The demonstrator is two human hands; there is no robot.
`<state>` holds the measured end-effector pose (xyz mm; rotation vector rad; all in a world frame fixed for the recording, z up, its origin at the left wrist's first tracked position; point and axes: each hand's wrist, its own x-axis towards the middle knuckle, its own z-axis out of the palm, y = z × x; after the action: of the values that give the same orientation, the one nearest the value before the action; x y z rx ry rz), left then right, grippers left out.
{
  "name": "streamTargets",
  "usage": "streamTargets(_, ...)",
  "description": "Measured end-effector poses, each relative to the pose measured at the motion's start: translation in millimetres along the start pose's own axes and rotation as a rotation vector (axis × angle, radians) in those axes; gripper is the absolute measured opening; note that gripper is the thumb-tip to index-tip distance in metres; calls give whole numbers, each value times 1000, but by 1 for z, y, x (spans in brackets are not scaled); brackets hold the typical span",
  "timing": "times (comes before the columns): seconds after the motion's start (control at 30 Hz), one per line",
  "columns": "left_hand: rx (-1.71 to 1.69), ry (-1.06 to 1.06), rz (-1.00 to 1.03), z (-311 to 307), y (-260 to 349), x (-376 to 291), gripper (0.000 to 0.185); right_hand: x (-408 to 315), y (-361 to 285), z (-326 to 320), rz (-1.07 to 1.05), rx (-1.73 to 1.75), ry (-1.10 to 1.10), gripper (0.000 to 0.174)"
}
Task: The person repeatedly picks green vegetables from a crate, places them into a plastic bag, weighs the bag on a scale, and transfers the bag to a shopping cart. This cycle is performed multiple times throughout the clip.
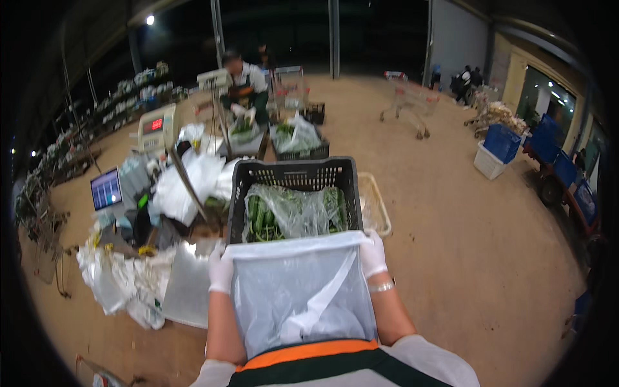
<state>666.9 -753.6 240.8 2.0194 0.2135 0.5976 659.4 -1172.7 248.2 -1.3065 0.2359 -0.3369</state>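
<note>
A sheer white bag point(300, 280) with a thick white band along its top edge is stretched in front of my body. White-gloved, my left hand point(220, 268) grips its upper left corner. At the opposite corner, my right hand point(373, 254), gloved too and with a band at the wrist, grips the bag. Just beyond lies a black plastic crate point(295, 164), its near side hidden by the bag. Inside the crate, long green vegetables point(261, 217) are partly covered by a clear plastic bag point(302, 213). Whether my fingers also touch the crate cannot be told.
Left stand a weighing scale with a lit display point(157, 125), its metal platform point(186, 285), a laptop point(105, 188) and heaped white bags point(181, 181). A cream basket point(379, 203) sits right of the crate. Farther off are a working person point(249, 80) and a shopping cart point(408, 99).
</note>
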Motion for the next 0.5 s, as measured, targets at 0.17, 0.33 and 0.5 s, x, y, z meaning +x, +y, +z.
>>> streamTargets(0.17,-143,157,181,-39,116,4,21,-40,-122,20,-405,37,-5,11)
streamTargets(0.33,-299,395,616,-59,209,37,20,-14,-183,43,-836,5,105,21)
streamTargets(0.5,-508,371,794,-94,237,76,20,-8,-236,75,-1150,121,108,38)
